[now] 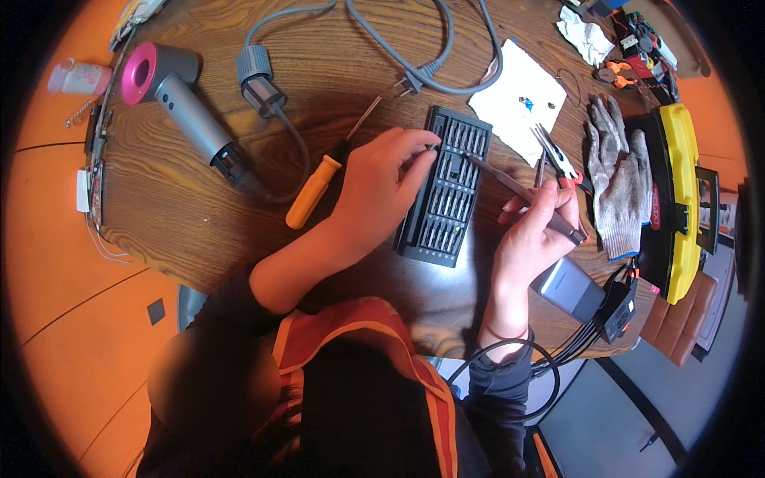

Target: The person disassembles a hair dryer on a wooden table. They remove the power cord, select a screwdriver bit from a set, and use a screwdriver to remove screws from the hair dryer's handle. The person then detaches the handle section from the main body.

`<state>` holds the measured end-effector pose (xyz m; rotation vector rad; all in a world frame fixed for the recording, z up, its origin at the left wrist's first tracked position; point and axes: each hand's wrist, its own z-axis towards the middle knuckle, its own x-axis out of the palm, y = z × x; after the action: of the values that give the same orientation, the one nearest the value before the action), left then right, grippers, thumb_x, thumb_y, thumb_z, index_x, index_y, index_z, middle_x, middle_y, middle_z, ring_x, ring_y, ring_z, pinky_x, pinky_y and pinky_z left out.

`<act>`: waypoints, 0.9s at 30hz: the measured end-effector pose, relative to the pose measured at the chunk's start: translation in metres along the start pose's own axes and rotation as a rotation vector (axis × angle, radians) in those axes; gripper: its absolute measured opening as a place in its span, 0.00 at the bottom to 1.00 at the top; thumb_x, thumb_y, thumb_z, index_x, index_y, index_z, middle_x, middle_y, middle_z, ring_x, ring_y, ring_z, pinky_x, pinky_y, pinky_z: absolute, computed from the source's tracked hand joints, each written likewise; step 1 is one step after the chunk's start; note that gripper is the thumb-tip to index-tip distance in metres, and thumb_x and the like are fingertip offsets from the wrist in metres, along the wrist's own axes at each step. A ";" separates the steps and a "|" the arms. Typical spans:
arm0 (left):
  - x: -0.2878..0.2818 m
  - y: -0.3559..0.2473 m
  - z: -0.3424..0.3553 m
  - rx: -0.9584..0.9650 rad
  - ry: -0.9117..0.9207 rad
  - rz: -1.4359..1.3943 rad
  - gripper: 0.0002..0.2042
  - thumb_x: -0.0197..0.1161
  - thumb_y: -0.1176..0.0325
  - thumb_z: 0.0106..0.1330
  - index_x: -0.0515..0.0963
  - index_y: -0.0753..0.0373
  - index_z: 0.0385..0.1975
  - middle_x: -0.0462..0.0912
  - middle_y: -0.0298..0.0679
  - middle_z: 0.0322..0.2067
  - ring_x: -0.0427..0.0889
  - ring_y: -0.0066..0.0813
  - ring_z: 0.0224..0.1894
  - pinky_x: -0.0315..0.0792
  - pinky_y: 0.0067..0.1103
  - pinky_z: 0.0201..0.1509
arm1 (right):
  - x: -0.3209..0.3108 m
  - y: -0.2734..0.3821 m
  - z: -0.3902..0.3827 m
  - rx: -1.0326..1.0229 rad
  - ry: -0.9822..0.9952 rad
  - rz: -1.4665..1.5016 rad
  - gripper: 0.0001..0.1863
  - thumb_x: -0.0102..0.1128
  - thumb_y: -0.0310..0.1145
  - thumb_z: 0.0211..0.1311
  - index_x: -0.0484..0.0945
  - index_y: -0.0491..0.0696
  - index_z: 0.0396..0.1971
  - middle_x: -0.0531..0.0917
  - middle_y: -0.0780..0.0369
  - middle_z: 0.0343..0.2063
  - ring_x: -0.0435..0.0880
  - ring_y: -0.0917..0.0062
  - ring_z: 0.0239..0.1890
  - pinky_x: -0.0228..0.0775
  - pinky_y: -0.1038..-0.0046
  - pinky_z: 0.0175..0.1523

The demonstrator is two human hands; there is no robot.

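A black case of small screwdriver bits [454, 187] lies in front of me, its bits set in several rows. My left hand [386, 175] is at the case's left edge, thumb and forefinger pinched near the upper rows; what they hold, if anything, is too small to make out. In my right hand [538, 231] is a slim dark precision screwdriver [510, 182], its tip pointing left over the case. Just beyond that hand lie red-handled pliers [564, 165]. Left of my left hand rests a yellow-handled screwdriver [315, 191].
A grey and pink hair dryer [187, 115] lies at the left, its grey cable and plug [259, 80] beside it. White paper [522, 92] with small parts is beyond the case. To the right are work gloves [617, 179], a yellow-black toolbox [681, 203] and a grey power bank [570, 288].
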<state>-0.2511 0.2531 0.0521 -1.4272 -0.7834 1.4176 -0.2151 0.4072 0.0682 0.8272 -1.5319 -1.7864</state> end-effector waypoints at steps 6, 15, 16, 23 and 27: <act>-0.002 -0.009 0.002 -0.147 -0.027 -0.550 0.04 0.57 0.79 0.57 0.75 0.67 0.31 0.75 0.37 0.27 0.74 0.17 0.24 0.66 0.10 0.21 | 0.005 0.005 0.010 -0.193 -0.055 0.157 0.17 0.39 0.39 0.65 0.65 0.46 0.18 0.75 0.60 0.20 0.73 0.83 0.18 0.58 0.85 0.19; -0.003 -0.022 -0.004 -0.088 0.117 -0.740 0.04 0.63 0.80 0.50 0.78 0.67 0.26 0.69 0.33 0.28 0.68 0.17 0.30 0.61 0.09 0.32 | -0.004 0.011 -0.001 0.040 0.652 0.008 0.02 0.57 0.22 0.53 0.77 0.41 0.28 0.79 0.64 0.24 0.76 0.87 0.24 0.64 0.86 0.29; -0.003 -0.023 -0.002 -0.044 0.124 -0.721 0.04 0.62 0.78 0.52 0.78 0.66 0.27 0.69 0.32 0.30 0.69 0.18 0.30 0.63 0.11 0.31 | -0.005 0.010 -0.001 0.087 0.665 0.058 0.02 0.58 0.22 0.53 0.77 0.41 0.28 0.79 0.64 0.24 0.76 0.87 0.23 0.64 0.87 0.28; -0.027 -0.023 0.038 0.596 0.329 0.509 0.07 0.62 0.74 0.51 0.78 0.60 0.30 0.71 0.35 0.31 0.74 0.26 0.29 0.69 0.18 0.29 | -0.011 0.004 0.018 0.335 0.410 0.229 0.05 0.57 0.29 0.57 0.77 0.42 0.29 0.79 0.66 0.21 0.71 0.90 0.18 0.57 0.89 0.21; -0.026 -0.021 0.062 0.786 0.646 0.747 0.05 0.55 0.73 0.53 0.74 0.62 0.30 0.68 0.38 0.28 0.75 0.32 0.30 0.70 0.24 0.30 | -0.010 -0.004 0.021 0.359 0.418 0.189 0.05 0.56 0.28 0.58 0.76 0.42 0.28 0.78 0.66 0.21 0.71 0.89 0.18 0.58 0.89 0.22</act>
<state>-0.3116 0.2476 0.0884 -1.4179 0.7303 1.3938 -0.2263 0.4281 0.0673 1.1048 -1.5994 -1.1285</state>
